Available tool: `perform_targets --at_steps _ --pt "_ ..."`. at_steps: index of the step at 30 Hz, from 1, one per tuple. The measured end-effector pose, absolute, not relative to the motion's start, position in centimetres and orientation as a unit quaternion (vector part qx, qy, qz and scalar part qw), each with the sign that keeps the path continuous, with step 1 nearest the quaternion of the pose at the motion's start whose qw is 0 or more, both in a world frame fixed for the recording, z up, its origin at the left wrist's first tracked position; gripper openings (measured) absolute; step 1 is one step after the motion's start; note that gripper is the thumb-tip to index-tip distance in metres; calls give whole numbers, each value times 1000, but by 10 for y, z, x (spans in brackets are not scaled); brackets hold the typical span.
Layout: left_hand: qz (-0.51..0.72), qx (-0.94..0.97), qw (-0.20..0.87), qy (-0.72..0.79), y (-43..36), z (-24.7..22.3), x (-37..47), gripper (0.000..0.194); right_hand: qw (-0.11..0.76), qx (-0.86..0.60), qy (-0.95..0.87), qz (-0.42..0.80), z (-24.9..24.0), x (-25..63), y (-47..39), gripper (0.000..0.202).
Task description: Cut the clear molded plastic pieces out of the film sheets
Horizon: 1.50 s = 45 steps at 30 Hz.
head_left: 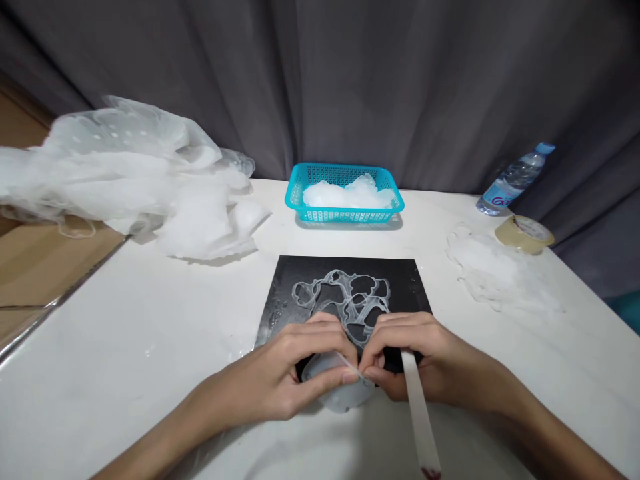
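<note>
My left hand (295, 363) pinches a thin, translucent whitish piece (345, 399), which looks like soft plastic or rubber, between thumb and fingers. Right against it, the fingertips of my right hand (440, 353) are closed on the edge of the same piece. A flat white stick (420, 417) is tucked in my right hand and slants down toward me; a dark red mark shows at its lower end. Beneath and beyond the hands lies a black board (295, 272), partly covered by them. Looping translucent scraps (345, 287) are heaped on the board.
At the back, a turquoise basket (345, 215) contains whitish translucent pieces. A big pile of similar sheets and plastic bags (150, 180) spreads over the left side, beside a cardboard box (50, 267). On the right are thin scraps (495, 267), a tape roll (524, 233) and a water bottle (515, 180).
</note>
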<state>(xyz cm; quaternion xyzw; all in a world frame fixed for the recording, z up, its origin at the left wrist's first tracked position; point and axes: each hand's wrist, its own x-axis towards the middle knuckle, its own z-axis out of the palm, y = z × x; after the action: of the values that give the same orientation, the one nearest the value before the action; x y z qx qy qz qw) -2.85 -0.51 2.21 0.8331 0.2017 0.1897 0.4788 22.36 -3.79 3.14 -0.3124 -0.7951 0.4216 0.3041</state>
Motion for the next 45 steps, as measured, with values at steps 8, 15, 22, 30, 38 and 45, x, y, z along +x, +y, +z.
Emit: perform_targets --at_steps 8,15,22,30,38,45 --pt "195 834 476 200 -5 21 -29 11 287 -326 -793 428 34 224 -39 4" --pt "188 839 472 197 -4 20 -28 12 280 -334 -785 440 32 224 -39 4" --pt "172 850 459 196 -6 22 -28 13 273 -341 -795 422 31 221 -40 8" --pt "162 852 457 196 -7 22 -25 14 285 -323 -823 371 24 220 -42 14" --pt "153 857 456 182 -5 26 -26 16 298 -328 -826 348 20 220 -40 15" --pt "156 855 459 184 -5 27 -29 14 315 -343 -810 355 34 230 -34 13"
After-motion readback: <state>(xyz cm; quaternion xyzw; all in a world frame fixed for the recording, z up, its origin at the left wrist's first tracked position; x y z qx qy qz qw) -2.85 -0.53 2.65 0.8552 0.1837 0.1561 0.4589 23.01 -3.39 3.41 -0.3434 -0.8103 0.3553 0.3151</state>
